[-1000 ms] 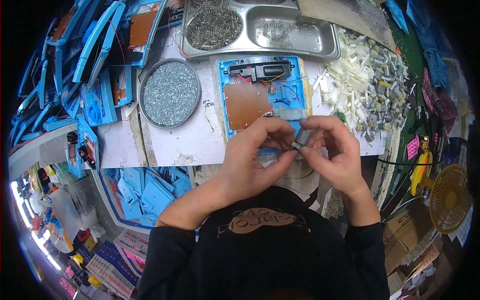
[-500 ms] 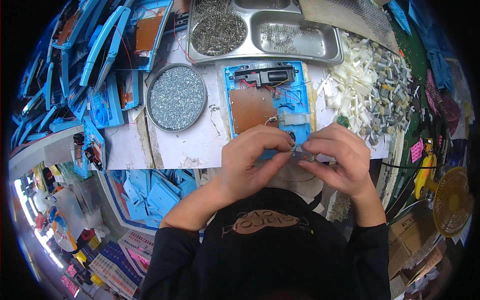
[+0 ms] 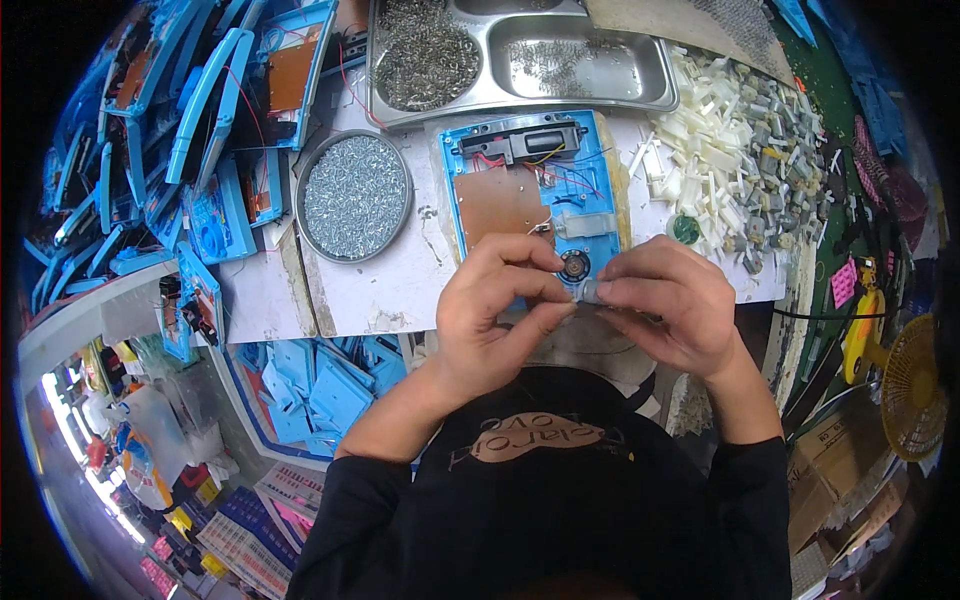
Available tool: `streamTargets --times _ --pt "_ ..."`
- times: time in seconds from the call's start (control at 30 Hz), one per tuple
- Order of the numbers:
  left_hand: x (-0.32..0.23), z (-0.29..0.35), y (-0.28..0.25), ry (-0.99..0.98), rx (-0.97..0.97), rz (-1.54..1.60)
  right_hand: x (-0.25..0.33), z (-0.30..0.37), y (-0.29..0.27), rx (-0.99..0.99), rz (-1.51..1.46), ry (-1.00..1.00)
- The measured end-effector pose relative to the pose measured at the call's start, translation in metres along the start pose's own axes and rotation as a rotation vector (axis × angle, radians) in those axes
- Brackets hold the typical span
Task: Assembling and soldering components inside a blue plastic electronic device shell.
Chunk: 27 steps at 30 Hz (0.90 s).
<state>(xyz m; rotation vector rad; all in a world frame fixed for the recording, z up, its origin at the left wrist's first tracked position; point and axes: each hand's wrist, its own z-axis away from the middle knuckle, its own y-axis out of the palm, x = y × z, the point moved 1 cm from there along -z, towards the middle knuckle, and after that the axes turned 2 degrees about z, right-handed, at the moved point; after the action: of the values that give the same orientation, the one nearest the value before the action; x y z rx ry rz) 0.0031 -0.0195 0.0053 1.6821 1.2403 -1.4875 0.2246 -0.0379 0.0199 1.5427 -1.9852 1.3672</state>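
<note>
In front of me a blue plastic housing (image 3: 598, 190) lies open, with a brown circuit board (image 3: 500, 208), a black mechanism (image 3: 525, 146), thin wires and a small round black part (image 3: 575, 264). Both hands are over its near edge. My right hand (image 3: 672, 305) pinches a small grey cylindrical piece (image 3: 590, 292) between thumb and fingers. My left hand (image 3: 500, 308) is closed in a pinch against the left end of that piece. Whatever its fingertips hold is too small to make out.
A round tray of small silver screws (image 3: 355, 195) stands left of the housing. Behind is a steel compartment tray (image 3: 480, 98) with small metal parts. White and grey plastic pieces (image 3: 715, 150) are heaped at right. More blue housings (image 3: 190, 120) are stacked at left; blue panels (image 3: 310, 390) lie below the table.
My fingertips have come closer together, and the grey piece now shows between them. More of the round black part is uncovered. The whole view has shifted slightly.
</note>
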Motion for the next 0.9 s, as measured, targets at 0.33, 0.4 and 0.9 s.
streamTargets --times 0.33,0.4,0.9 --pt "0.018 -0.071 -0.026 0.271 -0.021 -0.718 -0.020 0.028 -0.023 -0.294 -0.173 0.326" --pt "0.019 -0.077 -0.014 0.286 0.088 -0.801 -0.021 0.034 -0.027 -0.457 -0.328 0.499" --pt "0.040 -0.050 -0.044 0.432 0.106 -0.680 -0.050 -0.005 -0.004 -0.120 0.229 0.294"
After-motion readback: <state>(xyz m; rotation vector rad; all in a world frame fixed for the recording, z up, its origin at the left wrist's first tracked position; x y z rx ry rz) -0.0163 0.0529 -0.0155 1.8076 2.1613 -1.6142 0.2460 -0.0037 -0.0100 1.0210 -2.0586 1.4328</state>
